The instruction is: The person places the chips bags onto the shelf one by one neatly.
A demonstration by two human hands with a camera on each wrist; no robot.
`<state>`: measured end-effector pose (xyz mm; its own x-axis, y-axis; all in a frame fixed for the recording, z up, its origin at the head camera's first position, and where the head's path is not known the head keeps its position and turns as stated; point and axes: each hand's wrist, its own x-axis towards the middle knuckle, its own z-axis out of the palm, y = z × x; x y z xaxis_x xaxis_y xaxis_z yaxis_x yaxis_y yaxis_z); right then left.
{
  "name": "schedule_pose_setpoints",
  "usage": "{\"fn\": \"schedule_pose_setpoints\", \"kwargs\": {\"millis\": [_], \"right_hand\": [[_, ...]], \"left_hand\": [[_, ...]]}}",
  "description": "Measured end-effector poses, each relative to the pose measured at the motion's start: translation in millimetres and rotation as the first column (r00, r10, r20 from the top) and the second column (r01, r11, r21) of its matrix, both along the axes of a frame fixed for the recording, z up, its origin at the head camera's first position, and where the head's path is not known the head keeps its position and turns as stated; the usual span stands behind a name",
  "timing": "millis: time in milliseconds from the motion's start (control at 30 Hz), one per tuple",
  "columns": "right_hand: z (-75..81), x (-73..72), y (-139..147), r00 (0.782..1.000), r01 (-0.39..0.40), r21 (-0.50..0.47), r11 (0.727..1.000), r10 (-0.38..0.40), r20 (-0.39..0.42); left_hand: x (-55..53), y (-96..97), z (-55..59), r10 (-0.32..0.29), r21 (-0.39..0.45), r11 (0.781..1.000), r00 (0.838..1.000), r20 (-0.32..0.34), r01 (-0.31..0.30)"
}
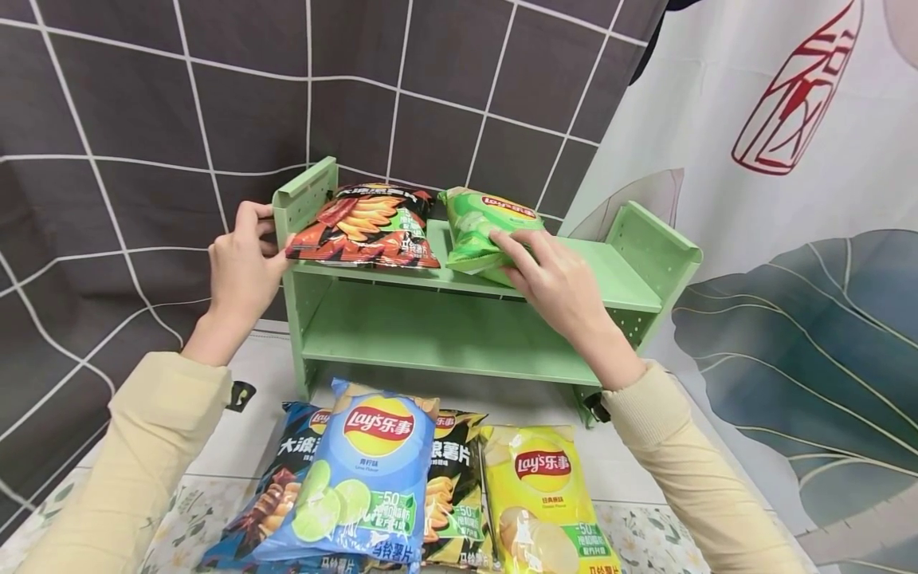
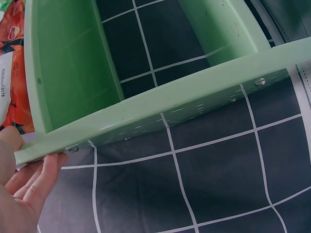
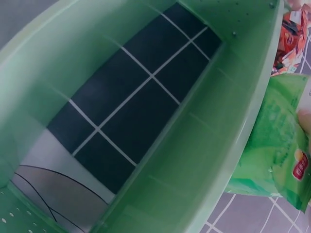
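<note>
Bulging glossy green chip bag (image 1: 475,226)

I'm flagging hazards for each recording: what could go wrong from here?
The green chip bag sits at the front edge of the upper shelf, under the right hand, so it might slip forward if that hand pulls. The red chip bag also reaches that edge and could be nudged off. The left hand grips the side panel; a tug there might shift the shelf and both bags.
</note>
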<state>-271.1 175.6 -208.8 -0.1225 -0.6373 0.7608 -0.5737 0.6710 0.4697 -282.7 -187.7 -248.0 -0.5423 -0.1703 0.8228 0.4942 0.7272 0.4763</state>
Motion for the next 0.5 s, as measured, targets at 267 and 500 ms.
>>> {"fn": "schedule_pose_setpoints", "kwargs": {"millis": [267, 500], "right_hand": [[-2.6, -2.6, -0.5, 0.999, -0.021, 0.028, 0.999, 0.02, 0.036], [-5.1, -7.5, -2.1, 0.997, -0.045, 0.083, 0.996, 0.04, 0.061]], "left_hand": [[0.5, -0.8, -0.4, 0.003, 0.0, 1.0, 1.0, -0.003, -0.003], [0.1, -0.5, -0.1, 0.003, -0.004, 1.0, 1.0, -0.001, -0.003]]}}
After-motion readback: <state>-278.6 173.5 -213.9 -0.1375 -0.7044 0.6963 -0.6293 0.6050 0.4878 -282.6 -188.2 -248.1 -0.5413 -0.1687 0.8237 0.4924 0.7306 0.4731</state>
